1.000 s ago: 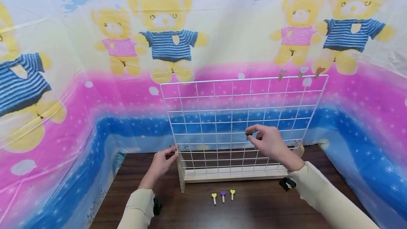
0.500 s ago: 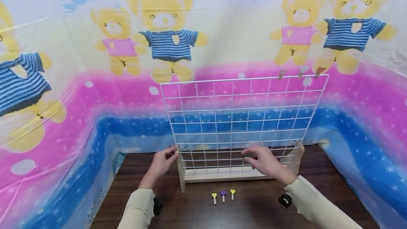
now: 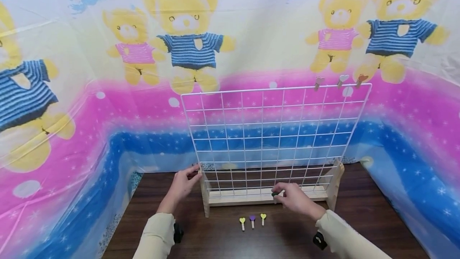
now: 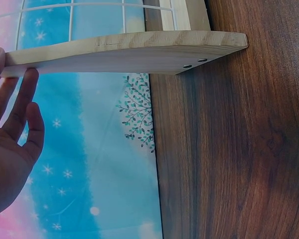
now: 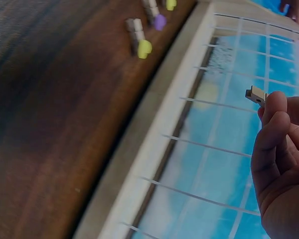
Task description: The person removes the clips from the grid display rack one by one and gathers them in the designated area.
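Three heart clips [image 3: 343, 79] on the mesh [image 3: 262, 136], four off it

Clock from mesh centre. Hung clips: top edge, two o'clock. Right hand [image 3: 296, 199] pinches a dark-green clip [image 3: 274, 194] at six, low in front of the mesh; contact unclear. Left hand [image 3: 183, 181] grips the wooden stand [image 3: 237, 202] at eight. On the table [image 3: 287, 243], just past six: one yellow clip [image 3: 242, 221], one purple clip [image 3: 252, 219], second yellow clip [image 3: 263, 217]. By count, just under half done; four left.

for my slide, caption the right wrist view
Right hand pinching a clip near a wire grid, three heart clips on the table.
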Available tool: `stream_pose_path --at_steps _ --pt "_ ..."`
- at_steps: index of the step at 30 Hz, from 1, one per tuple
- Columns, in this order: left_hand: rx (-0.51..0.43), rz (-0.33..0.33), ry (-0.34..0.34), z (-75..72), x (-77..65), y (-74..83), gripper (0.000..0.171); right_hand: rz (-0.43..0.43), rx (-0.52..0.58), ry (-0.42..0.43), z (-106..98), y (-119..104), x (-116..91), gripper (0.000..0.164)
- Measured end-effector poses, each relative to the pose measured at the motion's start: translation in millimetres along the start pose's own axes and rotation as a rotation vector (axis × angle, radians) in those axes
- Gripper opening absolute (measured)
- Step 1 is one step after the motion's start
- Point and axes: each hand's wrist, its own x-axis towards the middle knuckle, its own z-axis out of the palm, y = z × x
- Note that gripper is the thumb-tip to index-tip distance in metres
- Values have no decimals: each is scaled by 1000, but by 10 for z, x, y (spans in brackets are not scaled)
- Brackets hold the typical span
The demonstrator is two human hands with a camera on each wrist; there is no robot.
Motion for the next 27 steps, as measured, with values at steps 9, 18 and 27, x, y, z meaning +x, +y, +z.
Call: stream_pose_path --at_steps 9,18,27 --pt "8 8 4 -8 4 -6 39 29 35 -64 248 252 -14 14" --pt "11 -2 -1 -19 -12 8 38 13 26 -101 380 377 -21 13" --pt "4 10 2 -14 -10 14 38 124 31 -161 530 512 -51 10"
